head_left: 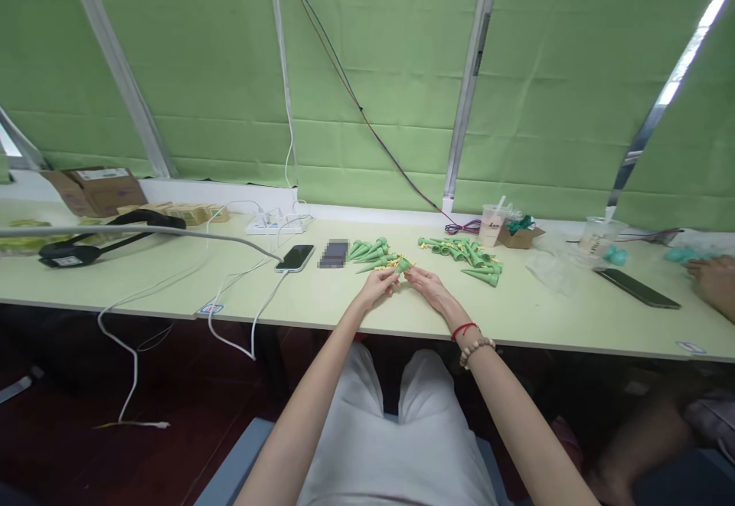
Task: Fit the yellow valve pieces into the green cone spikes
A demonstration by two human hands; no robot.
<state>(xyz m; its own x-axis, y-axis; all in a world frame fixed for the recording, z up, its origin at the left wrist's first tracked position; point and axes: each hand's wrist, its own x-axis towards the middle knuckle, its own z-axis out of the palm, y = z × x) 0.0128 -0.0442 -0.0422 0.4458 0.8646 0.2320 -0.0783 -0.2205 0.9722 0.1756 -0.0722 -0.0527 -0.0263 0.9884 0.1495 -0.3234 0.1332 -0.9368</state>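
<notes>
Above the table's front edge, my left hand [379,285] pinches a small green plastic cone [403,265] with its fingers closed. My right hand [428,285] is closed at the cone's wide end, its fingertips pressed together; what lies between them is too small to make out. Just behind the left hand lies a pile of green cones [372,250] with small yellow pieces [393,262] around it. Beyond the right hand is a second group of green cones [459,249], some with yellow bits at their ends. A few cones [482,274] sit nearer to me.
A blurred phone [334,254] and a charging phone [295,258] with white cables lie to the left, near a power strip [276,223]. On the right stand a drink cup [491,224], a small box [520,236] and a dark phone [637,288]. Another person's hand [715,280] rests far right.
</notes>
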